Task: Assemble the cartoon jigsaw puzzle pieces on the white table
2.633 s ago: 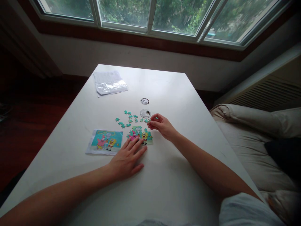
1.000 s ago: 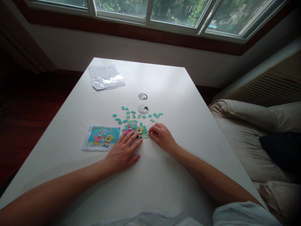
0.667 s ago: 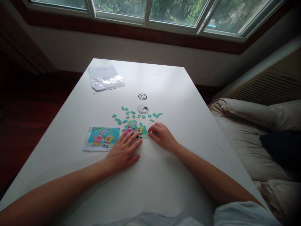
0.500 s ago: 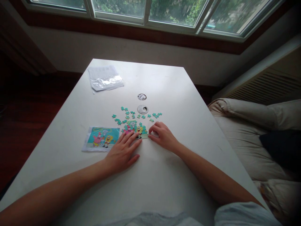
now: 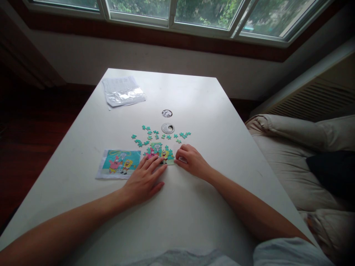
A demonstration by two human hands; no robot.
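Observation:
A partly assembled jigsaw puzzle with pink, yellow and pale green cartoon figures lies flat on the white table. My left hand rests palm down with fingers stretched out, its fingertips covering the puzzle's lower left. At the puzzle's right edge is my right hand, fingers curled and thumb tip close to the index finger. Anything between those tips is too small to make out. Several loose teal jigsaw pieces lie in an arc beyond the puzzle. To the left, partly beside my left hand, lies a reference picture showing the same figures.
Papers with a clear plastic sleeve lie at the table's far left. Two round cable holes open in the tabletop behind the loose pieces. A beige sofa stands along the right side, and windows are ahead.
Both hands stay in nearly the same place. The fingers of my right hand have shifted very slightly at the puzzle's right edge. The whole view has moved a little.

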